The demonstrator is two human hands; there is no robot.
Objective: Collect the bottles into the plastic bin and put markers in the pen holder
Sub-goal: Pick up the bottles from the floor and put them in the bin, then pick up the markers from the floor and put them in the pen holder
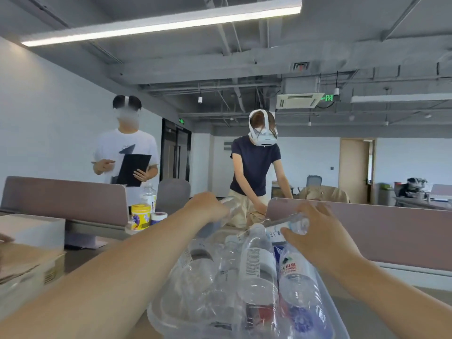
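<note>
In the head view, both bare arms reached forward over a clear plastic bin (pixel 338 311) that sat low in the middle of the picture. Several clear bottles (pixel 256 272) lay packed side by side inside it, one of them with a red and blue label. The left hand (pixel 208 207) was curled around a clear bottle (pixel 231 206) above the far end of the bin, its fingers closed on the blurred plastic. The right hand (pixel 318 237) gripped a second clear bottle (pixel 292 222), which lay nearly level just over the bottles in the bin, the fingers wrapped around its far end. On the desk to the left stood a yellow can (pixel 140 216), a small white jar (pixel 158 217) just beside it and a tall clear bottle (pixel 148 195) behind them. Beyond the mauve desk dividers (pixel 367 228) two people stood, one holding a black folder (pixel 133 168). Neither markers nor a pen holder could be made out.
</note>
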